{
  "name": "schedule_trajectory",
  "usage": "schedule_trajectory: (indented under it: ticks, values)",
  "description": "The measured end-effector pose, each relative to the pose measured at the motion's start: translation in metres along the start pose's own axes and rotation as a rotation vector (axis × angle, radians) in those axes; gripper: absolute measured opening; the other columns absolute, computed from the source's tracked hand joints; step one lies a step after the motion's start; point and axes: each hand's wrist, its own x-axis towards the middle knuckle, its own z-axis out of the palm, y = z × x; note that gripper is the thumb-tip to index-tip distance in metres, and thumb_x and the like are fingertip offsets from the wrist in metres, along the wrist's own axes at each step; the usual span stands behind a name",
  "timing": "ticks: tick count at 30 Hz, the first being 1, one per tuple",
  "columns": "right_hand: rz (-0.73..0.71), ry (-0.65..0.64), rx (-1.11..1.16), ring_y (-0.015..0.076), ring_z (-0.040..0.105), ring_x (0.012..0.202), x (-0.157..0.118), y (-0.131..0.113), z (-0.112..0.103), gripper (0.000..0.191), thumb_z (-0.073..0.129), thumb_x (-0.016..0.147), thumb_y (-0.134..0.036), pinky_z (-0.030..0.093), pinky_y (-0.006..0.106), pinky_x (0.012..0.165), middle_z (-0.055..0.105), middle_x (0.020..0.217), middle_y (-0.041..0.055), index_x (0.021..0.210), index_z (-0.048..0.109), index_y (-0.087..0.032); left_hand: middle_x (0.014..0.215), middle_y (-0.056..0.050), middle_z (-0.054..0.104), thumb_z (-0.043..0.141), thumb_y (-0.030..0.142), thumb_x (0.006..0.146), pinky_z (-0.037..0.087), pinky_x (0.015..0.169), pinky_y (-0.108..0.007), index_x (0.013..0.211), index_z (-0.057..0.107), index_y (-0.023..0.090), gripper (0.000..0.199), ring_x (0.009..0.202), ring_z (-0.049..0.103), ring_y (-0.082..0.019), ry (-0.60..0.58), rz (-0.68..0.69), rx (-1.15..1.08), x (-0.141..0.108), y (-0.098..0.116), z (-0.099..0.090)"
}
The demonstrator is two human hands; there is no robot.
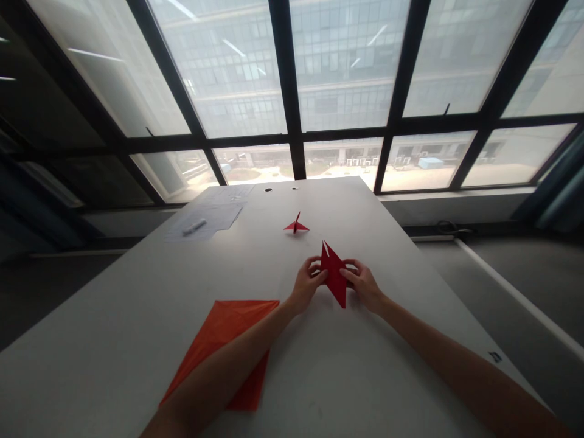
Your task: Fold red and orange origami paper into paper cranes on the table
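Holding the folded paper point(334, 275) over the tabletop point(347, 377), I find my left hand point(308, 285) and right hand point(364, 285) pinching opposite edges, just short of the red figure point(296, 226); light, even pressure should prevent crumpling.

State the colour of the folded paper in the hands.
The folded paper is red, seen best in the head view.

Left hand point(308, 285), right hand point(364, 285) grip folded red paper point(335, 277) at opposite edges, over white table point(365, 377). Small red paper figure point(296, 227) beyond. Orange sheet point(225, 325) partly hidden by left forearm point(228, 372).
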Motion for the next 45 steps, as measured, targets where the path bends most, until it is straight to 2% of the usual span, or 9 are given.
schedule_trajectory:
  ticks: [4,8,12,16,22,29,34,39,45]
  values:
    - [0.017,0.04,-0.051,0.0226,0.073,0.073,0.0,0.001,0.0,0.041,0.077,0.072,-0.033,0.061,0.035,0.067,0.075,0.086,0.0055,0.107,0.059,-0.02,0.1,-0.008,0.068,0.078,0.035,0.076,0.059,0.078,-0.041,0.137,0.041,0.022,0.073,0.086,0.068,-0.021,0.015,-0.074,-0.039,-0.001,0.001,0.001]
    - [-0.01,0.073,-0.085,0.0203,0.072,0.068,-0.001,0.0,0.002,0.039,0.076,0.073,-0.033,0.06,0.032,0.063,0.075,0.082,0.0045,0.105,0.06,-0.019,0.106,-0.015,0.07,0.08,0.035,0.074,0.058,0.083,-0.044,0.128,0.053,0.015,0.063,0.091,0.07,-0.025,-0.049,-0.168,-0.034,0.0,0.002,0.0]
    - [0.06,-0.012,-0.118,0.0195,0.072,0.069,-0.003,-0.002,0.003,0.043,0.073,0.077,-0.037,0.059,0.029,0.056,0.075,0.087,0.0054,0.113,0.058,-0.02,0.102,-0.014,0.073,0.082,0.036,0.071,0.057,0.084,-0.045,0.116,0.061,0.012,0.055,0.085,0.071,-0.024,0.064,-0.081,-0.032,0.002,0.001,-0.002]
    - [0.091,-0.076,-0.216,0.0188,0.07,0.067,-0.003,-0.003,0.002,0.056,0.078,0.07,-0.029,0.055,0.026,0.052,0.075,0.083,0.0046,0.121,0.055,-0.019,0.097,-0.013,0.074,0.083,0.036,0.069,0.057,0.084,-0.044,0.109,0.061,0.013,0.051,0.084,0.072,-0.024,0.156,-0.016,-0.022,0.002,0.002,-0.002]
    - [-0.005,-0.026,-0.289,0.0165,0.067,0.066,-0.003,-0.003,0.002,0.028,0.077,0.068,-0.031,0.051,0.024,0.052,0.074,0.077,0.0046,0.089,0.066,-0.015,0.1,-0.013,0.073,0.082,0.035,0.07,0.056,0.086,-0.043,0.109,0.064,0.012,0.049,0.089,0.071,-0.025,0.073,-0.083,-0.053,0.0,0.003,0.003]
    - [-0.066,0.021,-0.368,0.0127,0.057,0.051,0.0,0.002,0.0,0.028,0.073,0.072,-0.042,0.041,0.022,0.042,0.067,0.065,0.0006,0.078,0.065,-0.016,0.097,-0.013,0.073,0.084,0.036,0.066,0.054,0.081,-0.039,0.099,0.071,0.009,0.045,0.084,0.069,-0.024,-0.024,-0.133,-0.032,-0.003,0.005,0.005]
    - [-0.088,-0.075,-0.374,0.0147,0.058,0.055,0.003,0.002,-0.005,0.025,0.073,0.072,-0.04,0.045,0.025,0.05,0.065,0.064,-0.0009,0.073,0.061,-0.018,0.093,-0.01,0.073,0.079,0.038,0.073,0.052,0.076,-0.033,0.096,0.073,0.01,0.037,0.08,0.067,-0.022,0.008,-0.066,-0.001,-0.006,0.004,0.007]
    - [-0.096,-0.201,-0.441,0.0146,0.057,0.056,0.001,0.001,-0.007,0.019,0.071,0.073,-0.034,0.045,0.025,0.052,0.066,0.064,-0.0006,0.07,0.063,-0.017,0.084,-0.009,0.073,0.079,0.039,0.072,0.052,0.067,-0.029,0.088,0.073,0.009,0.035,0.069,0.065,-0.017,0.122,-0.077,-0.077,-0.002,0.002,0.005]
    - [-0.064,-0.316,-0.471,0.0144,0.056,0.058,0.002,0.006,-0.009,0.015,0.069,0.072,-0.03,0.044,0.024,0.054,0.064,0.065,-0.0013,0.07,0.062,-0.017,0.091,-0.011,0.074,0.082,0.037,0.07,0.054,0.077,-0.032,0.087,0.073,0.01,0.033,0.08,0.068,-0.019,0.188,-0.116,-0.224,0.004,0.005,-0.001]
